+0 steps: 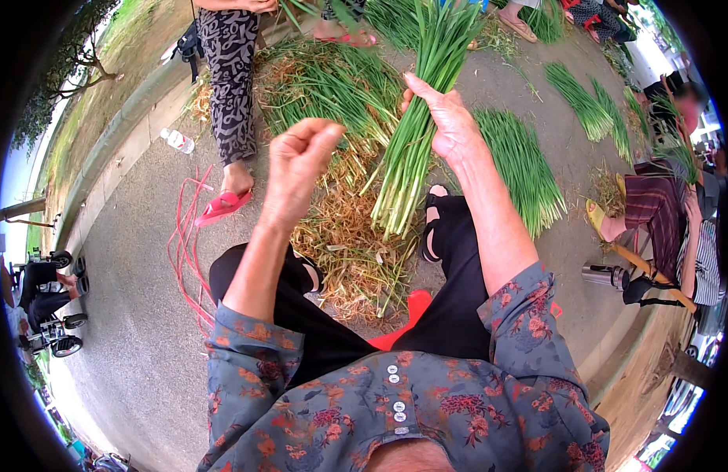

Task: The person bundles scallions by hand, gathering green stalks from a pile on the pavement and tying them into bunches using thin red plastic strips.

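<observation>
My right hand (452,124) is wrapped round a thick bunch of garlic chives (415,149), its thumb lying across the leaves. The bunch is held tilted, pale stem ends toward me and green leaf tips away. My left hand (299,167) is raised to the left of the bunch, apart from it. Its fingers are curled with the thumb pressed against them, and anything inside is hidden. Below, between my feet, lies a heap of dry brown trimmings (352,244). Beyond it is a pile of untrimmed chives (329,86).
Laid-out chives (517,169) spread on the pavement to my right, with smaller bundles (580,102) farther off. Red strapping (193,236) and a plastic bottle (178,141) lie at left. A person in patterned trousers (232,79) stands ahead; others sit at right near a metal flask (605,274).
</observation>
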{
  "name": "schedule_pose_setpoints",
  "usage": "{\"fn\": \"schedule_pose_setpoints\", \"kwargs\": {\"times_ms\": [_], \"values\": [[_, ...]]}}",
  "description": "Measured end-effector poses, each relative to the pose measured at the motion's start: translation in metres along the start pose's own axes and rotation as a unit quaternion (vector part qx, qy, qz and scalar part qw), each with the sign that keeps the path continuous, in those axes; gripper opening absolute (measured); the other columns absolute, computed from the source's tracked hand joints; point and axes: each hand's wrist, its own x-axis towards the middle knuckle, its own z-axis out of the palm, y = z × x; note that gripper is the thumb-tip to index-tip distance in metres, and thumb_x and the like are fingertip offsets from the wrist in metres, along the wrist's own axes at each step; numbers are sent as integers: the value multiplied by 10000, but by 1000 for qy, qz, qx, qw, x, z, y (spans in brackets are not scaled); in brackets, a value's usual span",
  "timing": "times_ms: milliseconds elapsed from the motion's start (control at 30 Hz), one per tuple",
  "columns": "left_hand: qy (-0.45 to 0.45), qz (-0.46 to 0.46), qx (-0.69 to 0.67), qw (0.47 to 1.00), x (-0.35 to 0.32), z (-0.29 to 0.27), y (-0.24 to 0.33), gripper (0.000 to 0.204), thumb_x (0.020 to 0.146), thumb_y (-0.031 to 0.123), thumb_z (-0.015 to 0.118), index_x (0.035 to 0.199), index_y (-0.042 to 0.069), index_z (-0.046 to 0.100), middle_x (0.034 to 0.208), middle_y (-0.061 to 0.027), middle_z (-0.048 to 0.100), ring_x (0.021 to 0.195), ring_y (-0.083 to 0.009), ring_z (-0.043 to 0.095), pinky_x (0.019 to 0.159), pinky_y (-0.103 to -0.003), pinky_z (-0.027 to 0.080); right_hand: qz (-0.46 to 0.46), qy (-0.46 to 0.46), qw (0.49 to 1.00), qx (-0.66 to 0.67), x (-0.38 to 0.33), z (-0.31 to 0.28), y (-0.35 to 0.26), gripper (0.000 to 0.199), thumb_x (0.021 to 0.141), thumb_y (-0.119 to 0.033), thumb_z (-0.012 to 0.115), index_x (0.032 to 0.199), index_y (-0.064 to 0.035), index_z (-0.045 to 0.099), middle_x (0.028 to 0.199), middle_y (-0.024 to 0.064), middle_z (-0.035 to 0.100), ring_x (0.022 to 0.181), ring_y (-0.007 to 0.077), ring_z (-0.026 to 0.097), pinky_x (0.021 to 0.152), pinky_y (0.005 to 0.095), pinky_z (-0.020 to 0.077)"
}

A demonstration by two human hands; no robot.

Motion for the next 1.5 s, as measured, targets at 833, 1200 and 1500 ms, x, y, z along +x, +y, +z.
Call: {"fn": "schedule_pose_setpoints", "kwargs": {"times_ms": [833,1200,1500], "values": [[-27,3,102,994,0,26,-10,122,781,95,627,721,-1,581,568,59,470,510,-16,371,461,-181,287,-10,6,1000,22,-1,10,4,268,695,-232,729,841,-86,558,656,24,558,558,132,548,495,284,487],[-53,-41,-329,942,3,-11,5,165,812,216,598,784,72,524,773,-17,475,596,-94,388,552,-212,349,5,49,993,107,11,-15,-4,239,709,-181,712,812,-60,534,665,60,553,557,170,549,498,313,487],[-57,-107,-43,992,-6,-13,4,185,842,220,557,841,41,605,572,52,435,506,-49,362,466,-197,292,13,75,981,178,12,-30,-20,206,751,-162,666,840,-67,506,646,96,562,558,208,565,500,338,487]]}}
